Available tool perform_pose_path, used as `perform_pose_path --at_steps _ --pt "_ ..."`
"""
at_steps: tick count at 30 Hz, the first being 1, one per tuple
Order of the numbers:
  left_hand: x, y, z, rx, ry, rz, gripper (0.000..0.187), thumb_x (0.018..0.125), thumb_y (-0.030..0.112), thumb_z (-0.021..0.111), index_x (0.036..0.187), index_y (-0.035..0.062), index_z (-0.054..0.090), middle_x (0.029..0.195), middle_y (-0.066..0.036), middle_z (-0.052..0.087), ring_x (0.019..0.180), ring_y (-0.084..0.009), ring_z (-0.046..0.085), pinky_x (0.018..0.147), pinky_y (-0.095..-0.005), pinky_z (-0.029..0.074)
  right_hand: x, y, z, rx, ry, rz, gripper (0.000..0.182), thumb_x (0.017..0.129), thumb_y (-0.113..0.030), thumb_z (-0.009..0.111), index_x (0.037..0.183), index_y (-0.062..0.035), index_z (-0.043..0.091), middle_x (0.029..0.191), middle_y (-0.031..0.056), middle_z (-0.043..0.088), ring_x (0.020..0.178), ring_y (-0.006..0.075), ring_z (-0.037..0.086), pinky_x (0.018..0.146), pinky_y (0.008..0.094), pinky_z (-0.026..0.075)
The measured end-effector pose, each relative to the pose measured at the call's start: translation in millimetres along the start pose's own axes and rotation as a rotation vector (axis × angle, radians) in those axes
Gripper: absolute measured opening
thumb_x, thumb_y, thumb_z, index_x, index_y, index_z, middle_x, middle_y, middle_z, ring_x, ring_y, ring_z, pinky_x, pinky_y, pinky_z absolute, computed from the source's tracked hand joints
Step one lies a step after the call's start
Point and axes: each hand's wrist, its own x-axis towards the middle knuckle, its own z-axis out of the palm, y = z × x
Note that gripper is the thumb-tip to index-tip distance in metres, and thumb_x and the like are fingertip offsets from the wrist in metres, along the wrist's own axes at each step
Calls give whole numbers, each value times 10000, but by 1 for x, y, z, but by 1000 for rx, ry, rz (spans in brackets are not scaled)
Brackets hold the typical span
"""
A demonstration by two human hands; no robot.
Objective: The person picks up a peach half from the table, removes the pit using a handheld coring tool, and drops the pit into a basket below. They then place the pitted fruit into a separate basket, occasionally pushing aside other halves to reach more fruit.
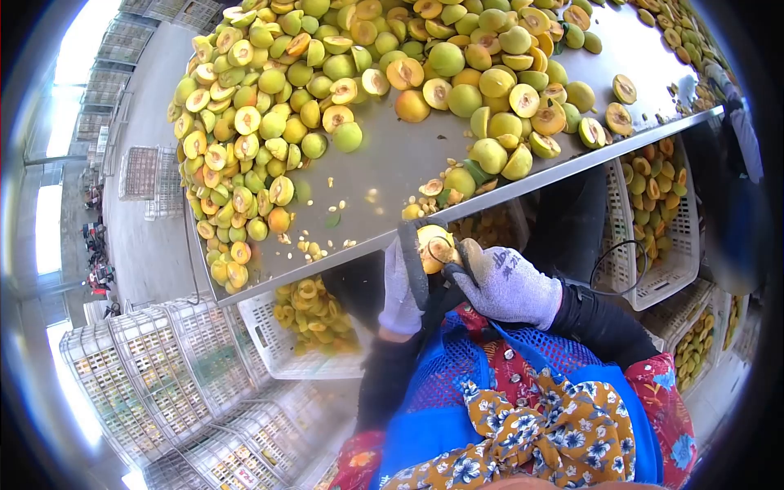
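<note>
My left hand (406, 273), in a light grey glove with dark coating, is closed around a yellow peach half (435, 247) just off the table's near edge. My right hand (510, 282), gloved alike, is closed against the fruit's right side. A thin dark curved wire (442, 242) lies over the cut face and seems to come from the right hand's fingers; its handle is hidden. Beyond my hands, a heap of halved peaches (269, 106) covers much of the metal table (392, 163). Fruit scraps (309, 248) and small pale bits lie near the edge.
Below the table edge stand a white crate of peaches (265, 327) at left and another crate (690, 245) at right. Stacked pale crates (163, 347) fill the lower left. Another worker's sleeve (745, 139) shows at far right. More crates (139, 173) stand on the floor.
</note>
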Motion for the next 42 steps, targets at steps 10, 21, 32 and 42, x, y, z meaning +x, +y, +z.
perform_pose_path --at_steps 10,21,32,42 --pt "-20 -3 39 -487 290 -325 407 1078 300 396 1019 -18 643 910 -94 684 817 -159 644 789 -306 510 -3 1 -26 1295 -548 508 423 1031 -442 490 923 -41 568 590 15 509 431 80 486 391 216 392" --pt "-9 3 32 -233 124 -101 335 1027 330 544 1100 4 563 850 -82 649 752 -160 633 700 -294 519 -30 28 6 2398 -720 550 434 1028 -450 447 948 -34 537 528 -5 475 331 67 401 329 197 323" --pt "-82 -85 -119 1056 256 -631 409 987 351 538 1206 7 574 1111 -234 642 1050 -416 593 914 -485 462 -20 69 24 703 -461 530 481 1003 -383 529 1265 21 516 929 178 660 714 273 652 660 355 511" --pt "182 -153 -32 792 -199 -661 786 893 521 564 1402 -53 394 1266 -297 587 1187 -381 593 969 -457 476 -26 57 13 -60 -384 162 378 1002 -251 498 1256 28 471 898 328 635 827 437 658 733 519 508"
